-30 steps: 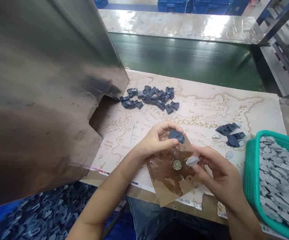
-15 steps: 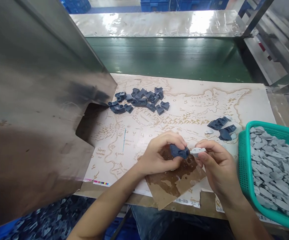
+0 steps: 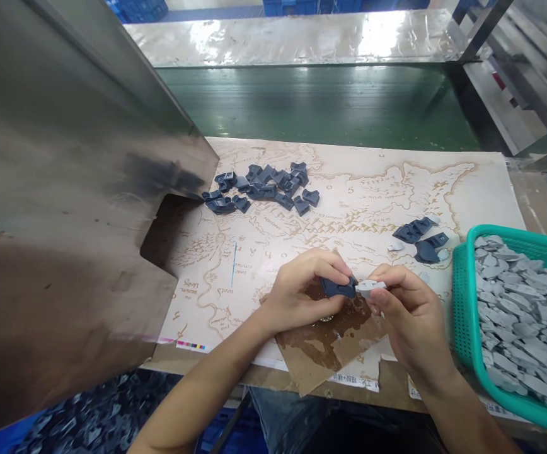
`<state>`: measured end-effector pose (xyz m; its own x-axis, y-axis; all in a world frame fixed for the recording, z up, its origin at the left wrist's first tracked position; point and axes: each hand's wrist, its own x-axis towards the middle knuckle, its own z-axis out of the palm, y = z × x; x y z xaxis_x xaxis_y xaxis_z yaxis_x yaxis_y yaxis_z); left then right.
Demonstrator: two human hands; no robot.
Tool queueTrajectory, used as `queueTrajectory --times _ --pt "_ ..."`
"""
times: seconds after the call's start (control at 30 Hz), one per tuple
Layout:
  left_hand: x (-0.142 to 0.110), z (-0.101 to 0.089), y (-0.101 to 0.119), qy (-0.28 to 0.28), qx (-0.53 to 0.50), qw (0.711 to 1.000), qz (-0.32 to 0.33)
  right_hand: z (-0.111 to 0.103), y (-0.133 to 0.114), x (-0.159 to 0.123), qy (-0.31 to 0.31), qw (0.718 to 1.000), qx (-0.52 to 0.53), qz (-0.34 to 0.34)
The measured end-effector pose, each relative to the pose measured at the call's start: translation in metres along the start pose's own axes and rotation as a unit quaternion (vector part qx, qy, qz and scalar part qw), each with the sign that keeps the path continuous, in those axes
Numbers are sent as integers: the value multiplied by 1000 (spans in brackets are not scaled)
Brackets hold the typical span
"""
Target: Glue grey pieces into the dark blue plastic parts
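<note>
Both hands have come together over the tabletop since the earlier frame, and the two held parts now meet at its middle. The left hand (image 3: 299, 293) is curled, pinching a dark blue-grey moulded part (image 3: 338, 288) between thumb and fingertips. The right hand (image 3: 408, 309) pinches a pale grey moulded part (image 3: 370, 287) between thumb and forefinger, its tip touching the dark part's right end.

Under the hands, toward 6 o'clock, lies a wet brown cardboard sheet (image 3: 323, 347). At 11 o'clock, a pile of dark parts (image 3: 264, 187) sits on the map-printed mat (image 3: 387, 195). At 2 o'clock lies a small group of dark parts (image 3: 418, 234). At 3 o'clock, a green plastic basket (image 3: 463, 302) holds heaped pale grey parts (image 3: 519, 315). A steel panel (image 3: 65, 189) rises at 9 o'clock.
</note>
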<state>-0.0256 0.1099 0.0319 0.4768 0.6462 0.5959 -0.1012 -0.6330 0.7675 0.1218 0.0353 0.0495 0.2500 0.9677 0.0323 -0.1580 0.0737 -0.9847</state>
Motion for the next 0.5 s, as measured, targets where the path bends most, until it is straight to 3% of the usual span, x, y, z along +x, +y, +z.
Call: queueTrajectory --times 0.27,0.5 --pt "-3 -2 1 0 67 997 47 4 -4 2 11 995 -94 -40" --pt "-11 3 1 32 119 990 69 6 9 0 2 1000 -15 -11"
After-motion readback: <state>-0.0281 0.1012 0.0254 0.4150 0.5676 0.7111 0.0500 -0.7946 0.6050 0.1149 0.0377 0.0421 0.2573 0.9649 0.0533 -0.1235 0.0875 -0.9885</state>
